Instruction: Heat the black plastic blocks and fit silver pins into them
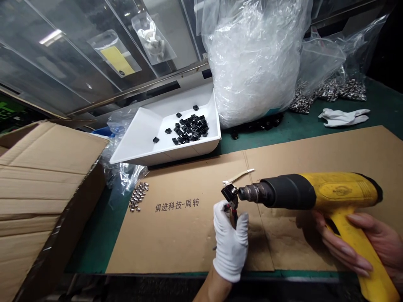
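Note:
My left hand (231,247), in a white glove, is closed around a pair of pliers (233,214) whose handles show some red. At the jaws is a small black block (228,192) with a shiny metal piece on its right side. My bare right hand (349,243) wraps the handle of a yellow pistol-grip power tool (338,191) with a black front sleeve. Its stepped metal nose points left, right beside the block; whether they touch I cannot tell. Behind the block, a thin tan strip (241,177) with white ends lies on the cardboard sheet (182,239).
A white tray (141,134) holds several black blocks. Small metal pieces (138,197) lie loose at the sheet's left edge. Behind stand a large plastic bag (255,63) and bags of metal parts (340,90). A white glove (343,117) lies right; a carton (40,180) stands left.

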